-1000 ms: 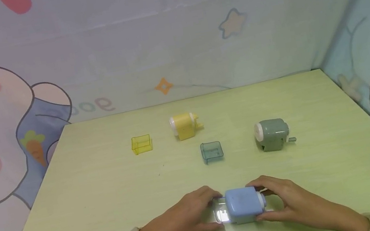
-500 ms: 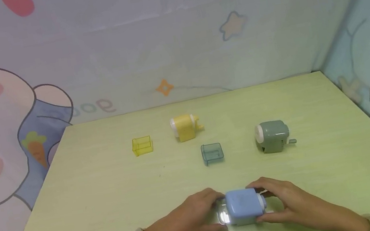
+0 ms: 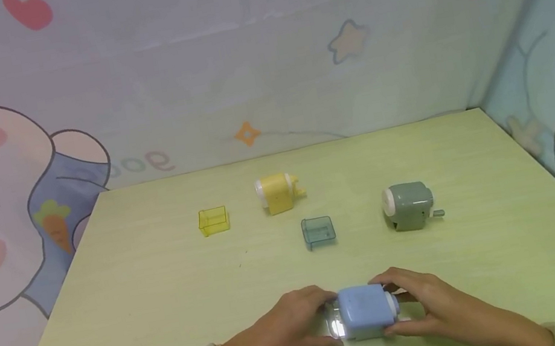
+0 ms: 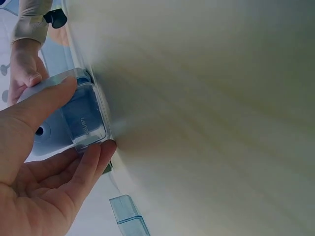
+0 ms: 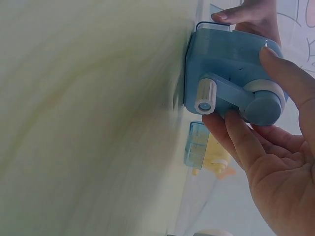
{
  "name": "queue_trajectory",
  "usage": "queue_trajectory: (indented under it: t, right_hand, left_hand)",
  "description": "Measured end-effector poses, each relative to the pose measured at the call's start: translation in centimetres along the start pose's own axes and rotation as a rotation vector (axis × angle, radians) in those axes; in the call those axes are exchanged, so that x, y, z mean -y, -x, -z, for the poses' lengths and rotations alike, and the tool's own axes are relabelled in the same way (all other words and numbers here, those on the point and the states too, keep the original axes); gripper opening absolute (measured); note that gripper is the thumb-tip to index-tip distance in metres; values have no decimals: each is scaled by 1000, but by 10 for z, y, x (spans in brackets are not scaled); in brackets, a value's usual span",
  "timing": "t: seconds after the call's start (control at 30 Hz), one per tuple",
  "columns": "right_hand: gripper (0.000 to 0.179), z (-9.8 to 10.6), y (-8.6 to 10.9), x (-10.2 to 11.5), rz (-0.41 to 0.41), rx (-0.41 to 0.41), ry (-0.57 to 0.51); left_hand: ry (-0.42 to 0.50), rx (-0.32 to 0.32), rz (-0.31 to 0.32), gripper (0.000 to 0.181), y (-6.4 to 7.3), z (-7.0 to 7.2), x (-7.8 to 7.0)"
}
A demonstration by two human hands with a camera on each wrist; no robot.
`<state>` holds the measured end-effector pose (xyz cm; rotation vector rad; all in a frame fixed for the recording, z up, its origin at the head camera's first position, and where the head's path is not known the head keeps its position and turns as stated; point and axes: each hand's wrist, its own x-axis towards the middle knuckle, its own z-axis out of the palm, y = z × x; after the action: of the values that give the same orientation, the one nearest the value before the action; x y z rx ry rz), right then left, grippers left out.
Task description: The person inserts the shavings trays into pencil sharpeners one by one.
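Observation:
A blue hand-crank pencil sharpener point(image 3: 367, 306) lies close over the near part of the table. My right hand point(image 3: 441, 311) grips its body at the crank end, thumb on one side and fingers on the other. Its crank point(image 5: 229, 92) with a white knob shows in the right wrist view. My left hand point(image 3: 284, 332) pinches the clear shavings drawer point(image 3: 336, 325) between thumb and fingers. Part of this drawer sticks out of the sharpener's left side. In the left wrist view the drawer point(image 4: 87, 118) sits partly within the blue body, beside the round pencil hole point(image 4: 40, 131).
Farther back stand a yellow sharpener point(image 3: 276, 193) and a green sharpener point(image 3: 411, 206) with its crank to the right. A yellow see-through drawer point(image 3: 214, 221) and a teal see-through drawer point(image 3: 318, 231) lie left of them. Printed cloth point(image 3: 235, 51) hangs behind the table point(image 3: 167, 301).
My left hand has moved slightly right, and less of the clear drawer sticks out of the blue sharpener. My right hand keeps its hold on the body.

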<state>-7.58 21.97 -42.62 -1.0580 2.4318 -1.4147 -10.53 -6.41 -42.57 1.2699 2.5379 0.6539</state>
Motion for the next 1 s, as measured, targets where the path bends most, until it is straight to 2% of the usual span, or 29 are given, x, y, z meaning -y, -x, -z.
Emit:
queue_trajectory:
  t: [0.27, 0.7, 1.0]
  right_hand:
    - [50, -1, -1, 0, -5, 4, 5]
    - [50, -1, -2, 1, -45, 21, -2]
    - [50, 0, -1, 0, -27, 15, -14]
  left_hand:
    - [-4, -7, 18, 62, -3, -5, -3]
    - [-4, -52, -5, 62, -5, -9, -2]
    - [18, -71, -16, 65, -9, -9, -5]
